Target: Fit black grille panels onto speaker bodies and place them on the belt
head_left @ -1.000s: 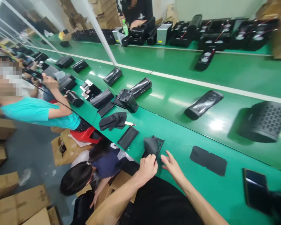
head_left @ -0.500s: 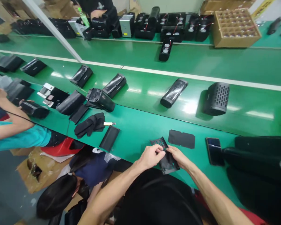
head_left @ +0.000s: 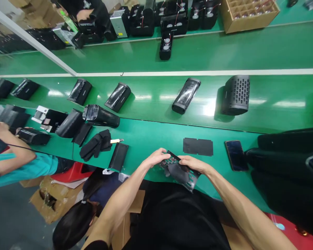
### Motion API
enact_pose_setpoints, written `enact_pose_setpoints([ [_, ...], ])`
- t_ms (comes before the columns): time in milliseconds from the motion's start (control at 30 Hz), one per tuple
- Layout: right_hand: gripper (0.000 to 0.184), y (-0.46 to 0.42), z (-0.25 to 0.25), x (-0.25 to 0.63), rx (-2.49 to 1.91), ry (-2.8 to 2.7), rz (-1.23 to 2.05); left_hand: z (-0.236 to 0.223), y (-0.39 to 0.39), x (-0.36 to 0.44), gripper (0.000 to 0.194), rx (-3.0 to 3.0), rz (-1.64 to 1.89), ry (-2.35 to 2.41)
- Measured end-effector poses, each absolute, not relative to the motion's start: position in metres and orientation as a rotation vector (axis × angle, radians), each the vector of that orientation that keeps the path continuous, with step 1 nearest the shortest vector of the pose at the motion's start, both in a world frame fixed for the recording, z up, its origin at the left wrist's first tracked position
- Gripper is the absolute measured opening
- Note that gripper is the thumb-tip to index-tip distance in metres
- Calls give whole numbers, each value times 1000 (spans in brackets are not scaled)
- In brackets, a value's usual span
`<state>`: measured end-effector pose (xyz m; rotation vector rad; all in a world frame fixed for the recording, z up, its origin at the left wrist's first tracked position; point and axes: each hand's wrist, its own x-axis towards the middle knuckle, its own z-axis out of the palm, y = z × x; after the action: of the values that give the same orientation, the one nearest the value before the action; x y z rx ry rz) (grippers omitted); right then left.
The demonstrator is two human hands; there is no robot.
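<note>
Between my hands, just above the bench's front edge, is a black perforated panel [head_left: 191, 180], tilted, with a dark sheet [head_left: 177, 172] lying across part of its holes. My left hand [head_left: 157, 158] grips the panel's upper left corner between thumb and fingers. At the upper right edge my right hand [head_left: 194, 164] holds it, thumb on top and the other fingers mostly hidden beneath. Beyond the panel a flat black notched sheet [head_left: 198, 147] lies on the green bench. Off to the left rests another black panel [head_left: 119, 157].
Left of me lie black gloves [head_left: 95, 145], a cutter knife [head_left: 117, 141] and black speaker housings [head_left: 101, 116]. A phone [head_left: 236, 155] and a black bag [head_left: 287, 163] are at right. Several housings stand on the green conveyor [head_left: 146, 86]. Co-workers sit at left, one in a turquoise shirt [head_left: 41, 163].
The panel has turned in my hands, and the dark sheet on it now shows. My left hand has moved left to its corner. The camera view has shifted and rotated.
</note>
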<state>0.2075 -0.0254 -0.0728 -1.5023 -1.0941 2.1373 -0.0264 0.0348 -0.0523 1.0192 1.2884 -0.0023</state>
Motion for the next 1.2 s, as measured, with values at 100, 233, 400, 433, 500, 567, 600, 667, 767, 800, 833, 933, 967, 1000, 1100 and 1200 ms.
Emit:
enact_pose_setpoints([
  [100, 57, -23, -69, 217, -1574, -1087, 2101, -63, 17, -32, 51, 749, 8, 1115],
  [233, 83, -49, -60, 230, -1806, -998, 1877, -67, -18, -39, 62, 535, 295, 1127],
  [400, 104, -91, -56, 206, -2029, -315, 1557, -66, -49, -36, 60, 362, 569, 1196],
  [433, 102, -95, -57, 198, -2012, -281, 1583, -67, -53, -35, 59, 331, 612, 1204],
  [500, 88, -96, -57, 188, -1991, -318, 1637, -67, -59, -32, 58, 281, 682, 1215],
  [567, 66, -91, -55, 188, -1979, -383, 1686, -66, -62, -32, 56, 246, 705, 1207],
  [600, 58, -87, -53, 191, -1975, -410, 1709, -65, -63, -33, 56, 233, 699, 1194],
  [667, 48, -79, -47, 201, -1976, -472, 1758, -63, -65, -34, 55, 206, 692, 1154],
  [767, 38, -66, -35, 217, -2015, -599, 1794, -60, -67, -36, 54, 180, 733, 1115],
  [800, 35, -63, -33, 221, -2041, -645, 1786, -59, -68, -35, 54, 178, 752, 1108],
  [833, 32, -60, -30, 224, -2071, -690, 1767, -58, -69, -35, 54, 179, 768, 1103],
  [933, 29, -54, -27, 230, -2161, -805, 1663, -55, -70, -34, 55, 188, 803, 1099],
  [967, 29, -53, -26, 231, -2177, -837, 1627, -54, -70, -34, 55, 188, 809, 1101],
  [1000, 30, -52, -26, 232, -2182, -865, 1594, -54, -70, -35, 55, 187, 818, 1106],
  [1100, 29, -50, -19, 235, -2136, -947, 1505, -55, -69, -37, 50, 162, 835, 1118],
  [1200, 26, -46, -5, 233, -2071, -1018, 1423, -61, -67, -40, 40, 100, 838, 1126],
])
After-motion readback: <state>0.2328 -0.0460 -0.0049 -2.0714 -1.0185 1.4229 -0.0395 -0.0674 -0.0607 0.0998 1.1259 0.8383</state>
